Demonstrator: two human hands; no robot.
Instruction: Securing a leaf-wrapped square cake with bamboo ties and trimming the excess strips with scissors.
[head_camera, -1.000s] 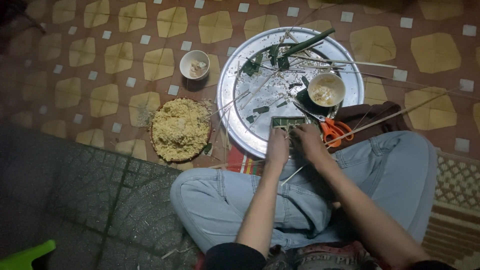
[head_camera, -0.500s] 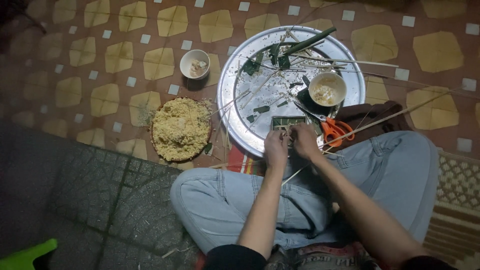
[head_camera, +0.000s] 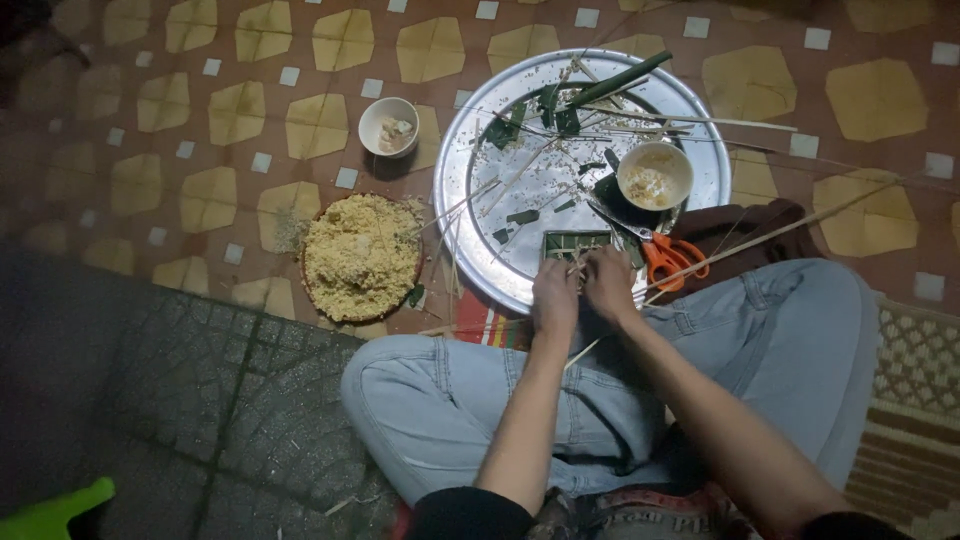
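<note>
Both hands have drawn together since a second ago, closing in side by side over the near edge of the green leaf parcel (head_camera: 574, 243); the left hand (head_camera: 555, 297) and the right hand (head_camera: 608, 283) now sit knuckle to knuckle, fingers curled down onto the parcel and the pale thin strips (head_camera: 578, 266) at its near side; each grip looks pinched on a strip, though the fingertips are too small and dim to be sure; the parcel is a flat, squarish packet of folded leaf, dark green and ribbed, lying on the near rim of the round metal tray (head_camera: 480, 190); its long axis runs left to right across the view, its flat face up; the tray is shiny and littered with leaf scraps and pale splinters; a long green leaf stalk (head_camera: 620, 78) lies slantwise at its far side, pointing up to the right; a small pale bowl (head_camera: 654, 176) with a crumbly filling stands on the tray just beyond the right hand; orange-handled scissors (head_camera: 668, 258) lie at the tray's edge beside that hand; left of the tray, a round dish heaped with yellowish grains (head_camera: 358, 258) rests on the tiled floor (head_camera: 200, 120), with a small white cup (head_camera: 389, 126) beyond it; long thin bamboo strips (head_camera: 800, 215) stretch off to the right over the blue denim knee (head_camera: 800, 330).
</note>
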